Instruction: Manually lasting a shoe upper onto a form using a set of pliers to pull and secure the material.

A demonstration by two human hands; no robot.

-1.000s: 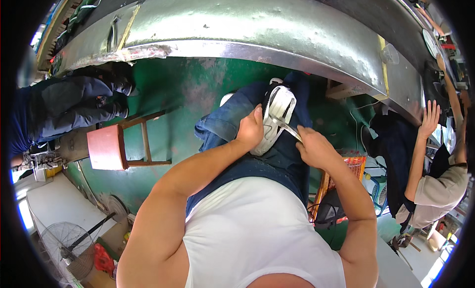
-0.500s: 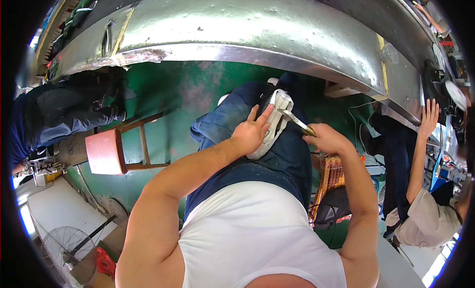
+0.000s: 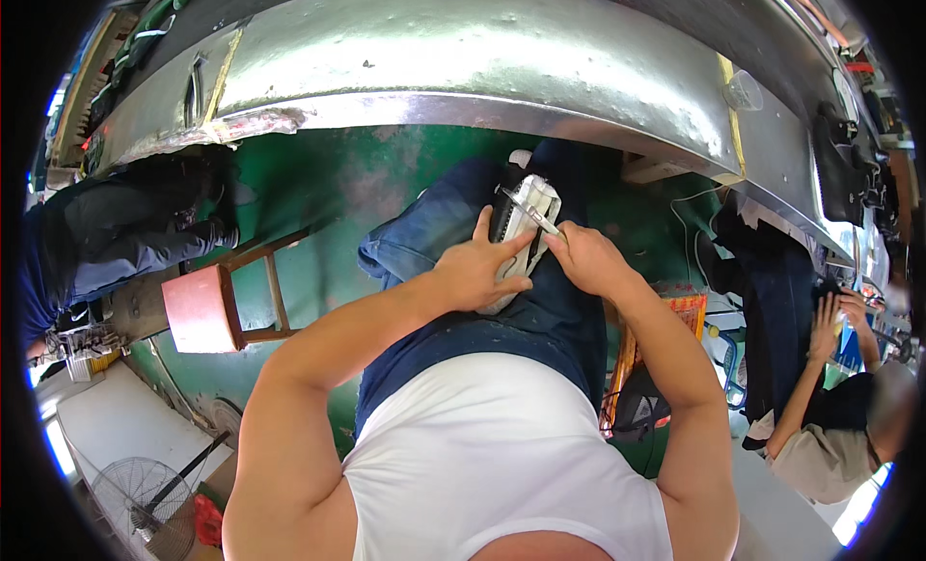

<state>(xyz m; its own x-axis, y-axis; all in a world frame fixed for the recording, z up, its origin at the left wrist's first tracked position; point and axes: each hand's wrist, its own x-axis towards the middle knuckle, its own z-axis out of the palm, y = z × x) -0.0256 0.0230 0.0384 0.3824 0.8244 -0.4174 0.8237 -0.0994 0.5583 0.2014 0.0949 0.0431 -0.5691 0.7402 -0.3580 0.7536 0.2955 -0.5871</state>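
Shoe [image 3: 526, 223], white with black panels, lies sole-side out on the person's lap, resting on the dark blue trousers [image 3: 540, 310] between the two hands. Left hand [image 3: 477, 272] lies over the near end of it, palm down, with the fingers [image 3: 502, 247] spread along its side and pressing it against the thigh, so it is clasped rather than lifted. Right hand [image 3: 584, 257] sits just to the right of the shoe, curled shut around the handle of a thin metal tool [image 3: 529, 212], whose shaft runs up and to the left from the thumb across the shoe's upper end; the tip touches the shoe.

Ahead of both hands runs the long, worn metal bench edge [image 3: 463, 88], with green floor [image 3: 328, 185] beneath it. Off to the left of the left forearm stands a small wooden stool with a red seat [image 3: 203, 310], and beyond it a person in dark clothes [image 3: 106, 243] sits. Well to the right of the right arm another person's hand [image 3: 825, 325] is raised beside dark fabric. Just past the right elbow, an orange crate [image 3: 690, 310] shows partly.
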